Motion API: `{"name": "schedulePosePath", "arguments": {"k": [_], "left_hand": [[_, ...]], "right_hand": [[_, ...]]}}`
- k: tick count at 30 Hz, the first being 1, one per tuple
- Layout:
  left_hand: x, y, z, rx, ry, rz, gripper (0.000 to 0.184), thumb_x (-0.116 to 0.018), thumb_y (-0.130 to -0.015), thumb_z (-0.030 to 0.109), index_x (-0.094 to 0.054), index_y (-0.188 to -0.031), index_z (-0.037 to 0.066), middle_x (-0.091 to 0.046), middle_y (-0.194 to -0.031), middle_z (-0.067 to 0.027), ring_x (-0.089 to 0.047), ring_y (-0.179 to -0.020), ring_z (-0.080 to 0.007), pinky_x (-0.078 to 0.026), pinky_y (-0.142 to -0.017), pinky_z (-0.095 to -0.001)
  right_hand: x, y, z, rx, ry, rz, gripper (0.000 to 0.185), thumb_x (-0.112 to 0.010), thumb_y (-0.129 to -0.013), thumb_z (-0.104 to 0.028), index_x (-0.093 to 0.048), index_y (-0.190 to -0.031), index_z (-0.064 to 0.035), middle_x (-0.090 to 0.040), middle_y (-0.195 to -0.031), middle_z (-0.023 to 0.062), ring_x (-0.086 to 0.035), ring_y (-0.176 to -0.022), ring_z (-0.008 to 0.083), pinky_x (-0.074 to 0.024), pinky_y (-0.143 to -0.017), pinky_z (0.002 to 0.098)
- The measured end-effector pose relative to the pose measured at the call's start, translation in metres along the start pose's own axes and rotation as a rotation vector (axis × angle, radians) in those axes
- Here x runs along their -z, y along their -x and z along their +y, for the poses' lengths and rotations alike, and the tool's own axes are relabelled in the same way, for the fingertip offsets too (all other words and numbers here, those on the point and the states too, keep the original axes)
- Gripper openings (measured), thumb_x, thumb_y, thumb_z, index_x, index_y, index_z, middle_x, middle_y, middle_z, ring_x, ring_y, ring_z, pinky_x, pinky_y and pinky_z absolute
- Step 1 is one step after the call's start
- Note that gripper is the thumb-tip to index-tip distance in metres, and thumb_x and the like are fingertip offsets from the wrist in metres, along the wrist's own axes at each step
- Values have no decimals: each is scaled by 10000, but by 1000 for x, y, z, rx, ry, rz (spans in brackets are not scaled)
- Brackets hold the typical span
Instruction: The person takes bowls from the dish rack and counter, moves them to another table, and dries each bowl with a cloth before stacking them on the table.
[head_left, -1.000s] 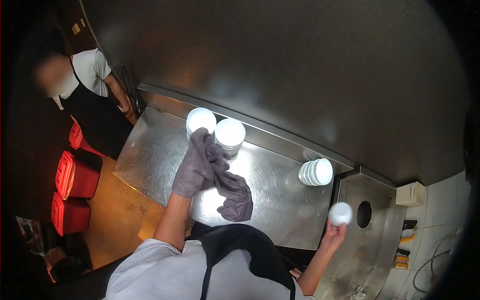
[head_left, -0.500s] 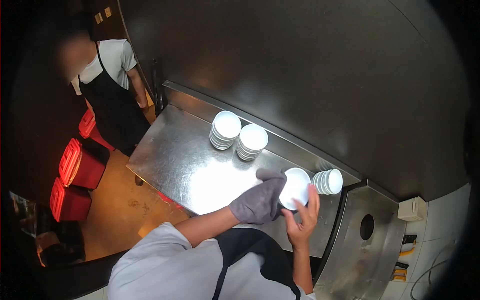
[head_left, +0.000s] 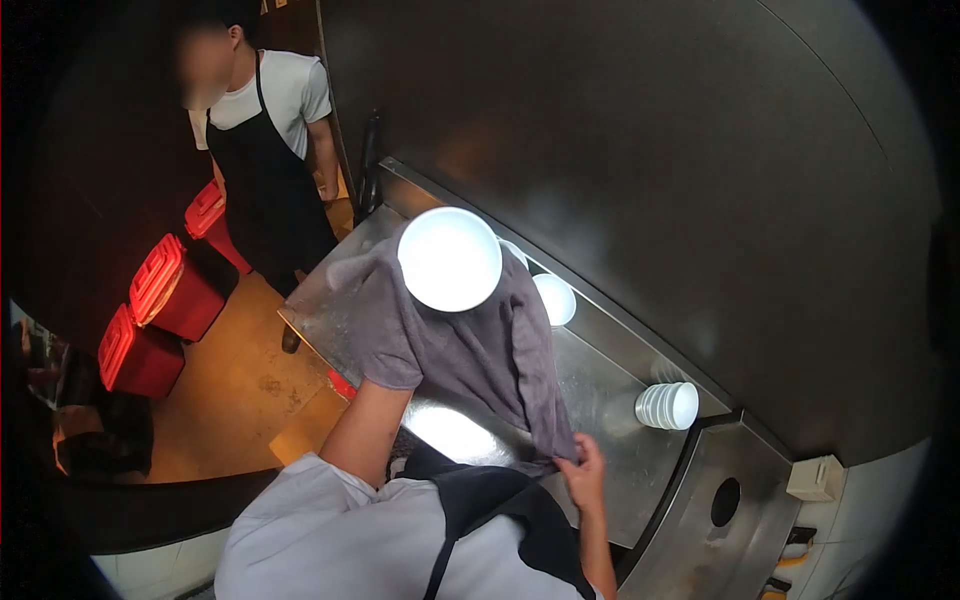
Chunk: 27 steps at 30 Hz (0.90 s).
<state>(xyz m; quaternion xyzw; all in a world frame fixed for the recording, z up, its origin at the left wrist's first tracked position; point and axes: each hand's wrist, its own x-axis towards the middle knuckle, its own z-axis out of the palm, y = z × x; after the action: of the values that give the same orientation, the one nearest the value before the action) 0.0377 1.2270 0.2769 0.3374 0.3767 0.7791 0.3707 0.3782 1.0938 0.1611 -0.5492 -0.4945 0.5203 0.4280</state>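
A white bowl (head_left: 450,260) is held up over the metal counter, its round white face toward me. My left hand, bare only from the wrist (head_left: 388,398) down, grips the bowl through a grey-purple cloth (head_left: 470,360) that hides its fingers. The cloth hangs from beneath the bowl toward the right. My right hand (head_left: 585,472) pinches the cloth's lower right end. Behind the held bowl, a white bowl (head_left: 554,300) and part of another show along the back of the counter.
A short stack of white bowls (head_left: 668,406) stands at the counter's right end. Beyond it is a metal surface with a dark round hole (head_left: 726,502). A person in a black apron (head_left: 265,170) stands at the left, near red lidded bins (head_left: 180,285).
The bowl has moved left and up with my left hand. My right hand has left the bowl's rim and now holds the cloth, which has spread out. The camera view has shifted too.
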Motion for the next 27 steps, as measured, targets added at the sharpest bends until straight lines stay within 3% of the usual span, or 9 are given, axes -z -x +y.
{"name": "schedulePosePath", "arguments": {"k": [2, 4, 6, 9, 13, 17, 19, 21, 27], "left_hand": [[1, 8, -10, -50, -214, -79, 545, -559, -1012, 383, -439, -1444, 73, -551, -1332, -106, -532, -1238, -236, -402, -1111, -352], [-7, 26, -26, -108, -451, -256, 539, -568, -1003, 378, -454, -1436, 79, -563, -1319, -103, -541, -1228, -238, -410, -1106, -352], [-11, 45, -40, -210, -687, -441, 533, -578, -994, 374, -469, -1428, 85, -575, -1305, -100, -549, -1219, -239, -417, -1101, -352], [2, 70, -62, -295, -964, -651, 524, -592, -981, 367, -491, -1417, 95, -593, -1285, -96, -562, -1205, -242, -429, -1094, -352], [34, 92, -117, -284, -1131, -769, 513, -611, -963, 359, -521, -1401, 107, -618, -1258, -90, -580, -1187, -245, -444, -1084, -352], [9, 99, -87, -256, -915, -786, 486, -640, -953, 306, -530, -1384, 109, -617, -1248, -92, -588, -1162, -239, -454, -1064, -343], [-52, 74, -11, -328, -858, -765, 447, -688, -930, 229, -548, -1329, 87, -618, -1232, -88, -596, -1137, -212, -478, -1020, -340], [-48, 93, -54, -74, -460, -693, 389, -661, -950, 210, -557, -1298, 70, -620, -1228, -88, -601, -1138, -187, -487, -1008, -340], [-62, 72, 0, 403, 288, -624, 579, -685, -939, 195, -441, -1431, 15, -530, -1400, -129, -512, -1328, -238, -377, -1163, -340]], "right_hand": [[2, -3, -80, 75, 120, 5, 414, -764, -812, -41, -618, -1194, 25, -712, -1132, 148, -681, -1068, 224, -520, -954, 371], [-20, -22, -190, 792, 234, -96, 442, -772, -786, -104, -621, -1177, 33, -690, -1166, 192, -667, -1144, 313, -462, -1065, 479], [-33, -36, -224, 971, 513, -237, 465, -784, -781, -195, -636, -1178, -3, -665, -1217, 196, -614, -1224, 386, -386, -1133, 556], [-71, -61, -223, 1160, 988, -263, 355, -733, -824, -172, -662, -1159, -79, -650, -1227, 126, -566, -1255, 361, -473, -1044, 494], [-84, -76, -185, 1087, 986, -49, 297, -737, -819, -120, -677, -1099, -43, -674, -1139, 134, -629, -1096, 354, -509, -874, 438], [-95, -67, -151, 485, 594, -38, 260, -585, -936, -103, -651, -1167, -5, -686, -1128, 181, -671, -1007, 385, -522, -888, 377], [-86, -76, -136, 96, -97, -154, 298, -553, -963, -124, -636, -1212, 18, -692, -1155, 151, -681, -1023, 320, -529, -905, 366], [-74, -71, -155, -260, -508, -218, 374, -484, -1016, -183, -609, -1278, 51, -675, -1220, 107, -656, -1098, 213, -530, -957, 358], [-49, -47, -167, 217, -746, 130, 405, -465, -1043, -272, -620, -1246, 43, -680, -1147, 133, -663, -1037, 224, -543, -918, 374]]}}
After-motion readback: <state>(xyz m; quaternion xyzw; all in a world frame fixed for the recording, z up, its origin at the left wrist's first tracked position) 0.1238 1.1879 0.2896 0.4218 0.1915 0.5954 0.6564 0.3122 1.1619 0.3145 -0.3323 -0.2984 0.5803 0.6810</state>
